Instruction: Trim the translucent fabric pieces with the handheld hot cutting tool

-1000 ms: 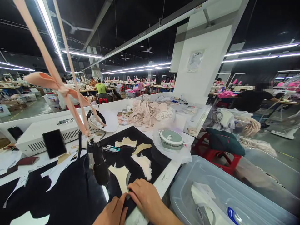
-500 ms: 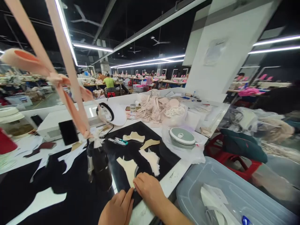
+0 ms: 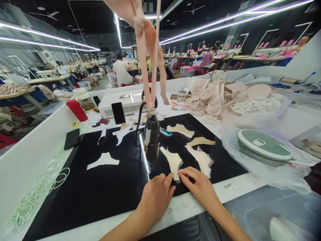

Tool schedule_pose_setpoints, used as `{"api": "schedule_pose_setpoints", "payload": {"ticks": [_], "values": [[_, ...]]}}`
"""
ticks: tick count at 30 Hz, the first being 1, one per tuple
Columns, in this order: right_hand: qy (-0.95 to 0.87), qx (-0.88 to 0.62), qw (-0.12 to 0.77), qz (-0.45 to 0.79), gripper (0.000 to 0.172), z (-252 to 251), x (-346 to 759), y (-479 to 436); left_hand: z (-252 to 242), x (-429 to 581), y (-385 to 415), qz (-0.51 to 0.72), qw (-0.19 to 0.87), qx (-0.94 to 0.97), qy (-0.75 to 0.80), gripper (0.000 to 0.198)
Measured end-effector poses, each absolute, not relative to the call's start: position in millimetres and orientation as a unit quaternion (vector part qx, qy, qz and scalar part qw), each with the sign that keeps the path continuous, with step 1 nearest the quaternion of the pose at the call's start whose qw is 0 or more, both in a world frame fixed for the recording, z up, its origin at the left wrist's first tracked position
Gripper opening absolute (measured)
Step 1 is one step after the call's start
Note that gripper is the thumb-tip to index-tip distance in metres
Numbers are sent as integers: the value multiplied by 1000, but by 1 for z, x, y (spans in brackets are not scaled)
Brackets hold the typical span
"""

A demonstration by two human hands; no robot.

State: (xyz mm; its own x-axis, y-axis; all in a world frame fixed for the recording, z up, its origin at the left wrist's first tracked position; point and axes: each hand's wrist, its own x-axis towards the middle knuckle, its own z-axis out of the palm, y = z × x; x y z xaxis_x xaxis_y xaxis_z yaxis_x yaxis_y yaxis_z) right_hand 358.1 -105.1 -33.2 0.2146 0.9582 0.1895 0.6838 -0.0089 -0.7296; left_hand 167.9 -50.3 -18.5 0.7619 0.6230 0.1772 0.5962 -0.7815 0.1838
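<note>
Cream cut piece (image 3: 173, 162) flat on black mat (image 3: 107, 195), near its front edge, just right of hanging black tool (image 3: 151, 140). Left hand (image 3: 157, 194): fingers bunched, index fingertip at piece's lower end. Right hand (image 3: 197, 183): thumb and index nearly together at same end. Fingertips of the 2 hands close but apart; cannot tell if either pinches or only presses. 3 more cut pieces (image 3: 201, 141) lie beyond, teal snips (image 3: 165, 132) near tool.
</note>
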Motion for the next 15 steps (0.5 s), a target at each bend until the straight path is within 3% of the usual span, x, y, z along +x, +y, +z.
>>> {"api": "schedule_pose_setpoints", "payload": {"ticks": [15], "values": [[-552,-681,404,260,17,-23,359,-103,-20,168,-51,120,70,940,313,44]]}}
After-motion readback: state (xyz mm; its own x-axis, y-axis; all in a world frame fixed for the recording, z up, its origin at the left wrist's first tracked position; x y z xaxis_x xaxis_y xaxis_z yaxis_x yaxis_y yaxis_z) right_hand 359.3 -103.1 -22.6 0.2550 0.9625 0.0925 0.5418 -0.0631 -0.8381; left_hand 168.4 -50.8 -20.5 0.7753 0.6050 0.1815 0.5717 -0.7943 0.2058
